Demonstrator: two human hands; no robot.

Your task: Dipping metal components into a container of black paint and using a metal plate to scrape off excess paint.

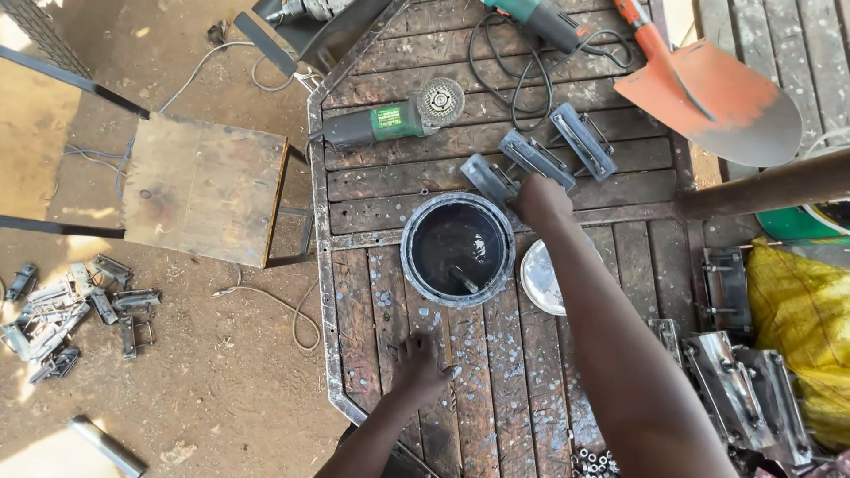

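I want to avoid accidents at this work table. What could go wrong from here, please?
1. The right hand reaches over the open can of dark paint; the forearm could knock it or the stick inside and spill paint.
2. The angle grinder lies close by with its wire wheel exposed, and cords loop across the table; a snag could drag a tool.
3. The left hand rests flat near the table edge, possibly on wet paint spots.

Single head-worn camera, looking almost straight down from above, close over a paint-spattered wooden table (pixel 496 372) — both forearms entering from the bottom edge, dirt ground at the left, table edge running diagonally, no second view.
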